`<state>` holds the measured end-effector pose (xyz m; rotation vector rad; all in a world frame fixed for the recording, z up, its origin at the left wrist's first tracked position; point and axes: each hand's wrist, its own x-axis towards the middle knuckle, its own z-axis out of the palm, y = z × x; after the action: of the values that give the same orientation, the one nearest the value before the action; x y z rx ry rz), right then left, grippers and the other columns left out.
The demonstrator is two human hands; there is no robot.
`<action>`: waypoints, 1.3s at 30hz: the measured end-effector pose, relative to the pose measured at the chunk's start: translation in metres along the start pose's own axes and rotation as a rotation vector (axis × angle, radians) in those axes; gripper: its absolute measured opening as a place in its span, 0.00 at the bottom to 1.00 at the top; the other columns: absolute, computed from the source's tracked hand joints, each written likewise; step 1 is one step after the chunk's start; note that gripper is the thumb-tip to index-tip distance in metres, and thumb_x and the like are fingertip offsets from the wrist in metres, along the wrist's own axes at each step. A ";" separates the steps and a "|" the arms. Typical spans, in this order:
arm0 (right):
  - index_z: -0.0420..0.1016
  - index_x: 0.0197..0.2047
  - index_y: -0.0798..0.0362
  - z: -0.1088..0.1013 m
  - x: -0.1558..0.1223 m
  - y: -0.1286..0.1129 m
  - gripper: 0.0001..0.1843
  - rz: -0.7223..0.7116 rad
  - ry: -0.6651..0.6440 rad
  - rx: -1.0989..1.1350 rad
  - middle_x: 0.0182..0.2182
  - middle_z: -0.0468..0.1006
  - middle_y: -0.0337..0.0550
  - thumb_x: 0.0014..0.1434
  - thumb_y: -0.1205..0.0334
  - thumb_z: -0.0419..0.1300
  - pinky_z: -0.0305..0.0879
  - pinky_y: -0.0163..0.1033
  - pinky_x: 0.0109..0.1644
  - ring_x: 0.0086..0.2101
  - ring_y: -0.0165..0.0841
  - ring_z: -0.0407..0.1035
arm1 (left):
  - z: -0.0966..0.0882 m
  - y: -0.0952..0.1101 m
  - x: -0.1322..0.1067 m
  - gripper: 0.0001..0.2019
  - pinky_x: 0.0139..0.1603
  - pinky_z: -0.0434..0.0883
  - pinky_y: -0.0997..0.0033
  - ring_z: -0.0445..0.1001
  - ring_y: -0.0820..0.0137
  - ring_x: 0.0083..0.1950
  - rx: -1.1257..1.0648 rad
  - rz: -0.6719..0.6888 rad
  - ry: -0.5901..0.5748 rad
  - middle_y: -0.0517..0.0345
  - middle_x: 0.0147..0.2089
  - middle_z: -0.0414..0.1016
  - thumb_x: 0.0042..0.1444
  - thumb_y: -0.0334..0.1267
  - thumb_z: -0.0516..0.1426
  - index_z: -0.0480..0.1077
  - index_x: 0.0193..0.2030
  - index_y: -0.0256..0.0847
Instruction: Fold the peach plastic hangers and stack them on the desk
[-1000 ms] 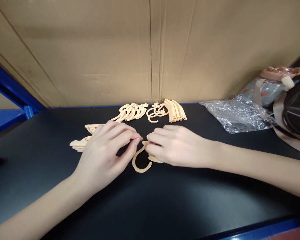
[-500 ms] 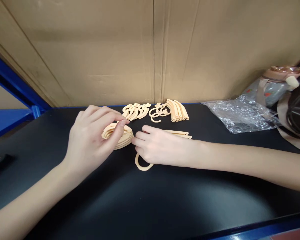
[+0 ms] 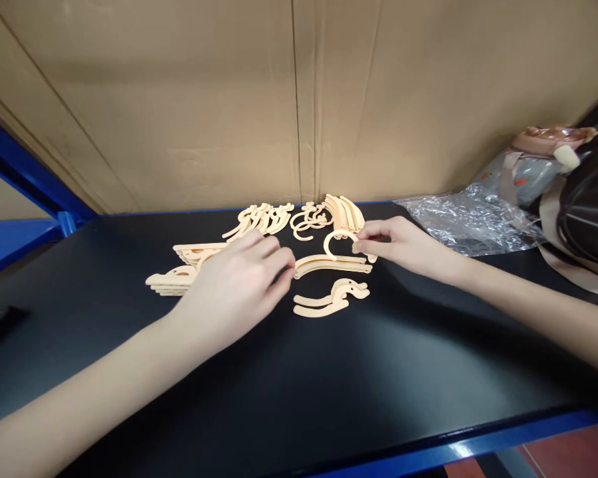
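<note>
My right hand (image 3: 403, 247) pinches a beige hanger hook (image 3: 337, 234) by its straight end, its open curve turned left above the table. With fingers curled together, my left hand (image 3: 244, 275) is closed over the middle; what it holds, if anything, is hidden. At its fingertips lie two slim curved hanger arms (image 3: 336, 265). Closer to me rests a beige hanger piece (image 3: 331, 300) with two curved limbs and a rounded head with small holes. Partly behind my left hand are stacked flat hanger parts (image 3: 171, 280).
Along the back lie a row of curved beige parts (image 3: 264, 219), several loose hooks (image 3: 306, 222) and a bundle of curved arms (image 3: 346, 211). A cardboard wall (image 3: 179, 99) rises behind. Clear plastic wrap (image 3: 471, 222), a bottle (image 3: 541, 169) and a dark bag (image 3: 591, 212) stand right.
My right hand has moved right and up and now holds a hook. My left hand has shifted right, off the stacked parts. The double-limbed piece now shows in front.
</note>
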<state>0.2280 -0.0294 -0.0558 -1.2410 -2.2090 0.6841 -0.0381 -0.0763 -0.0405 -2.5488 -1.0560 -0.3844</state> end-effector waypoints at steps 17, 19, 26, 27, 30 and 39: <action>0.69 0.30 0.52 0.015 -0.015 0.022 0.13 0.052 0.212 0.524 0.28 0.67 0.35 0.61 0.52 0.59 0.56 0.38 0.41 0.33 0.30 0.61 | 0.018 0.024 0.040 0.08 0.38 0.66 0.66 0.71 0.62 0.39 -0.039 -0.199 -0.250 0.53 0.33 0.73 0.57 0.37 0.54 0.69 0.29 0.37; 0.69 0.32 0.52 0.015 -0.015 0.022 0.12 0.046 0.278 0.549 0.30 0.67 0.35 0.62 0.53 0.58 0.56 0.38 0.43 0.34 0.30 0.61 | 0.013 0.026 0.041 0.07 0.34 0.64 0.69 0.71 0.65 0.36 -0.138 -0.333 -0.216 0.57 0.32 0.72 0.56 0.38 0.55 0.68 0.30 0.39; 0.69 0.44 0.50 0.012 -0.017 0.019 0.10 0.088 0.283 0.802 0.33 0.71 0.36 0.60 0.57 0.61 0.59 0.38 0.43 0.35 0.29 0.65 | -0.004 0.015 0.030 0.10 0.25 0.59 0.74 0.64 0.73 0.24 -0.541 -0.524 -0.138 0.67 0.23 0.65 0.59 0.45 0.53 0.66 0.30 0.42; 0.69 0.44 0.50 0.012 -0.018 0.018 0.11 0.091 0.263 0.816 0.33 0.72 0.36 0.59 0.57 0.62 0.59 0.37 0.43 0.34 0.29 0.65 | -0.005 0.014 0.028 0.11 0.24 0.59 0.75 0.63 0.74 0.24 -0.602 -0.527 -0.114 0.66 0.24 0.65 0.59 0.46 0.53 0.66 0.30 0.42; 0.69 0.44 0.51 0.013 -0.020 0.014 0.13 0.094 0.183 0.825 0.31 0.72 0.36 0.58 0.57 0.63 0.60 0.37 0.41 0.33 0.29 0.64 | -0.006 0.013 0.019 0.11 0.23 0.61 0.76 0.63 0.75 0.24 -0.786 -0.529 -0.085 0.64 0.26 0.68 0.59 0.46 0.54 0.68 0.32 0.40; 0.63 0.50 0.51 0.018 -0.027 0.003 0.19 0.154 0.004 0.815 0.30 0.76 0.38 0.58 0.59 0.64 0.64 0.37 0.38 0.29 0.28 0.66 | -0.007 0.020 0.006 0.09 0.42 0.78 0.67 0.79 0.66 0.41 -1.334 -0.507 -0.184 0.50 0.41 0.79 0.63 0.35 0.51 0.72 0.37 0.38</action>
<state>0.2303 -0.0551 -0.0760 -0.9585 -1.5459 1.4453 -0.0201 -0.0890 -0.0360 -3.3541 -1.9914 -1.3945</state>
